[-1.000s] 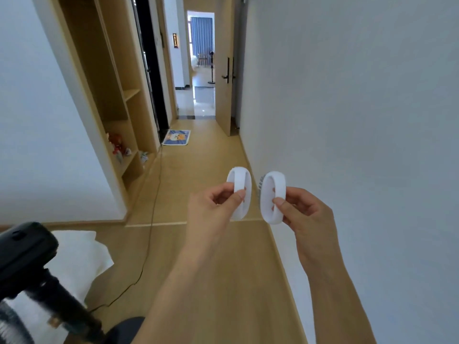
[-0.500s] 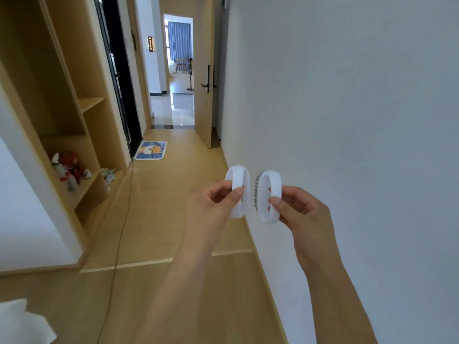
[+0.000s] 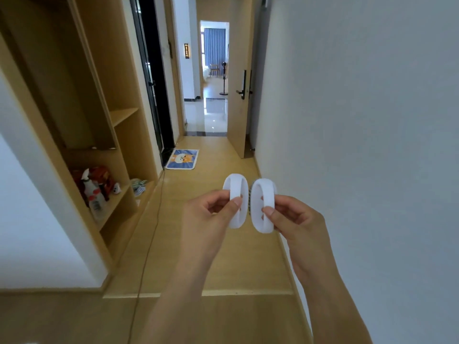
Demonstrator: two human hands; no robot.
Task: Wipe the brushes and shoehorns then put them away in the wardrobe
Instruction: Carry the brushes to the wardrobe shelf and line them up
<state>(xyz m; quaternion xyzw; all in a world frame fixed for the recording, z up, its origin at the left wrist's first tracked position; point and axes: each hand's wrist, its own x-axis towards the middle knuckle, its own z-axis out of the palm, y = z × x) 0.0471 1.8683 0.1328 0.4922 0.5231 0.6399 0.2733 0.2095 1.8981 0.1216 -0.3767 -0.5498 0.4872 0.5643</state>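
Observation:
Two white oval brushes are held upright side by side in front of me, bristle faces turned toward each other. My left hand (image 3: 211,214) pinches the left brush (image 3: 236,192) by its handle strap. My right hand (image 3: 295,219) pinches the right brush (image 3: 263,194) the same way. Dark bristles show in the narrow gap between them. The open wooden wardrobe (image 3: 99,135) stands on the left, with shelves at several heights. No shoehorn is in view.
A spray bottle (image 3: 93,194) and a red item (image 3: 101,177) stand on a low wardrobe shelf. A dark cable (image 3: 151,234) runs along the wooden floor. A blue mat (image 3: 182,158) lies further down the corridor. A white wall (image 3: 360,145) is close on the right.
The view has moved forward along the corridor, bringing the wardrobe shelves closer on the left; a black device and white cloth at lower left dropped out of view. Both hands keep the same hold.

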